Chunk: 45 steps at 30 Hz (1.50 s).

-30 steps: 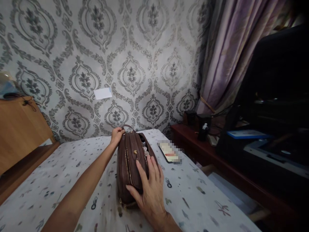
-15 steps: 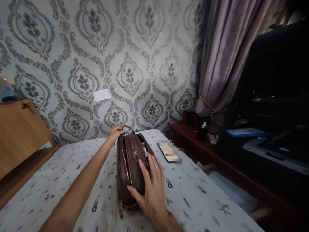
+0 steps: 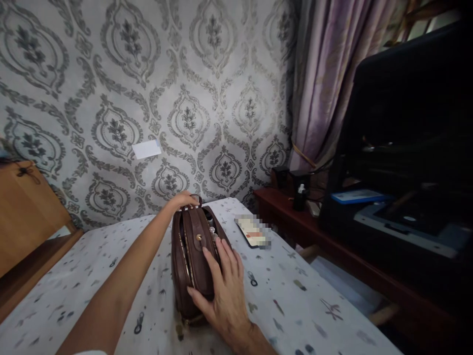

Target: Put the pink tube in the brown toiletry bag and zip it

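Observation:
A brown leather toiletry bag (image 3: 199,266) lies on the patterned bedsheet, its long top facing up. Two gold-toothed zips run along the top and both stand partly undone. Between them is a strap with a gold stud (image 3: 199,237). Small pale items (image 3: 212,230) show through the right-hand opening. At the far end my left hand (image 3: 185,199) is closed around the bag's short carry handle (image 3: 197,198); its fingertips are partly hidden. My right hand (image 3: 225,288) rests spread over the near right side, thumb and fingers apart on the leather.
A phone (image 3: 253,231) with a lit screen lies right of the bag. Beyond the sheet's right edge is a dark red desk (image 3: 268,197) with a small black bottle (image 3: 299,197) and a large black case. Wooden furniture (image 3: 29,212) stands at left, and patterned wallpaper (image 3: 188,118) rises behind.
My left hand has shifted onto the handle, which is now folded lower under its fingers. My right hand stays spread on the bag. The whole view has shifted slightly.

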Each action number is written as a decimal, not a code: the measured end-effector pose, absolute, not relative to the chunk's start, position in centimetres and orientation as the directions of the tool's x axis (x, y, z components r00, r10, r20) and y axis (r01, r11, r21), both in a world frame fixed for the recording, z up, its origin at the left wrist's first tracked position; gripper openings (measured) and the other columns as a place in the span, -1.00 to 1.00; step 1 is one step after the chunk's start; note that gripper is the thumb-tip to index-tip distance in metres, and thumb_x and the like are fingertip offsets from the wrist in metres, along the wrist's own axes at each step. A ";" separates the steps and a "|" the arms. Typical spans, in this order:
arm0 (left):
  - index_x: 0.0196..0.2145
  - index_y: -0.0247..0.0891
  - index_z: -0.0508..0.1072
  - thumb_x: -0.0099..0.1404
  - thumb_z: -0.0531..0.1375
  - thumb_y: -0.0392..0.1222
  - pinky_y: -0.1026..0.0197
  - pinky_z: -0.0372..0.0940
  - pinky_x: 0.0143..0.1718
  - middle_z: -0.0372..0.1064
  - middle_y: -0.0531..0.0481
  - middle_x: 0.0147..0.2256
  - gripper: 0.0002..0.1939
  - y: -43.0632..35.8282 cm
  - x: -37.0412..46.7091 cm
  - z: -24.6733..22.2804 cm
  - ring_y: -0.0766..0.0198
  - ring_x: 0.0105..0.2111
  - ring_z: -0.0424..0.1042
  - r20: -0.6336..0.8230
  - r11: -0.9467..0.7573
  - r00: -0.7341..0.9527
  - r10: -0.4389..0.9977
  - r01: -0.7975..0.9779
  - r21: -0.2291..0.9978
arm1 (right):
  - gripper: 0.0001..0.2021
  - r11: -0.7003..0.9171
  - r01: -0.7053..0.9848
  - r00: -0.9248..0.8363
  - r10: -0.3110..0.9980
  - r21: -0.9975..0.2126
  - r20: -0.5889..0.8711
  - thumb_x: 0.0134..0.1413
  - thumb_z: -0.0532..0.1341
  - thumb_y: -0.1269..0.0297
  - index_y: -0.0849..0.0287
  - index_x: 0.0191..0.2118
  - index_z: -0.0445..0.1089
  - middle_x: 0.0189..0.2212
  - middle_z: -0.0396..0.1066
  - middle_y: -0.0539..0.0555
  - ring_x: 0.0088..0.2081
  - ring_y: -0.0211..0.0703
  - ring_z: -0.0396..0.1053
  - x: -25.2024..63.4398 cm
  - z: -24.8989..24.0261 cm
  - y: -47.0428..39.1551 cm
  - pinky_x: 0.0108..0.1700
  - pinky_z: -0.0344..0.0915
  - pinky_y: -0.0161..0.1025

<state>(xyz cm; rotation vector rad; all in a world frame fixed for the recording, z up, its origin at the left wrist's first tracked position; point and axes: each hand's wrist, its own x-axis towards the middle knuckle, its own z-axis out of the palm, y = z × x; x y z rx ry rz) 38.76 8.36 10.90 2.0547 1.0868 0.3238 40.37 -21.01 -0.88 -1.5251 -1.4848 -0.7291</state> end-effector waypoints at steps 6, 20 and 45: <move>-0.59 -0.23 0.45 -0.08 0.37 -0.20 0.26 0.07 -0.53 0.29 0.10 -0.68 -0.84 8.9 39.8 9.6 0.29 -0.59 0.27 -0.131 -0.358 0.596 0.792 0.627 0.692 | -0.32 0.079 0.979 0.123 0.495 -0.185 0.860 0.12 0.28 0.04 0.22 0.29 0.18 0.33 0.10 0.36 0.36 0.24 0.00 40.3 -0.9 -21.1 0.28 0.05 0.24; -0.59 -0.24 0.42 -0.06 0.38 -0.27 0.27 0.14 -0.46 0.34 0.09 -0.63 -0.83 9.1 39.4 9.3 0.28 -0.55 0.32 -0.007 -0.321 0.535 0.845 0.518 0.793 | -0.32 0.085 0.974 0.142 0.494 -0.210 0.858 0.11 0.29 0.06 0.20 0.29 0.18 0.33 0.11 0.35 0.36 0.23 0.01 40.2 -1.0 -21.1 0.26 0.10 0.24; -0.40 -0.29 0.52 -0.11 0.40 -0.03 0.29 0.20 -0.40 0.48 -0.01 -0.46 -0.66 6.8 35.8 11.8 0.24 -0.40 0.44 -0.031 -0.297 0.655 0.755 0.384 0.874 | -0.26 0.082 0.966 0.166 0.532 -0.245 0.830 0.16 0.26 0.03 0.16 0.38 0.08 0.37 0.08 0.32 0.37 0.26 0.02 40.2 -1.1 -21.0 0.31 0.06 0.27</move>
